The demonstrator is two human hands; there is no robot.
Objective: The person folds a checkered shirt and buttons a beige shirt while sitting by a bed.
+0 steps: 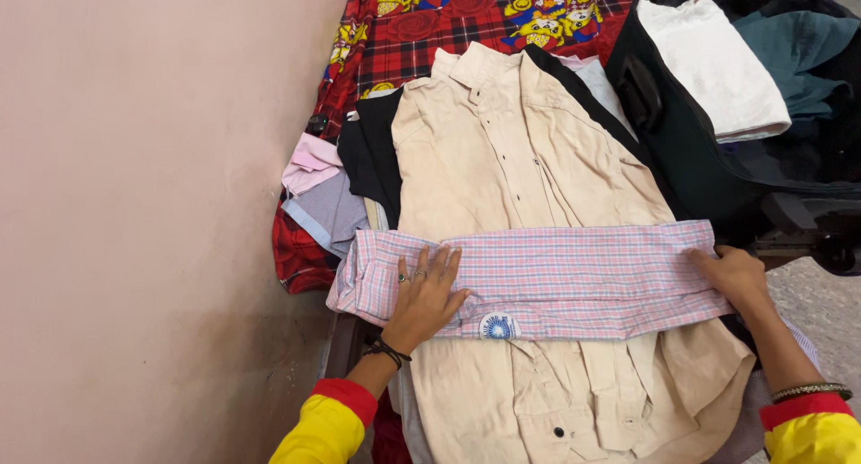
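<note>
Left hand (426, 294) is lying flat, fingers spread, palm pressing on the folded pink-and-white checked cotton shirt (556, 280), released rather than gripping. Right hand (737, 276) is resting on the strip's right end, fingers over the edge; whether it is pinching the cloth, cannot tell. The shirt is lying across frame centre on a beige button-up shirt (520, 159). Likely light, soft and floppy; best taken at both ends. Pink wall (134, 204) is crowding the left; open black suitcase (682, 150) is sitting upper right.
</note>
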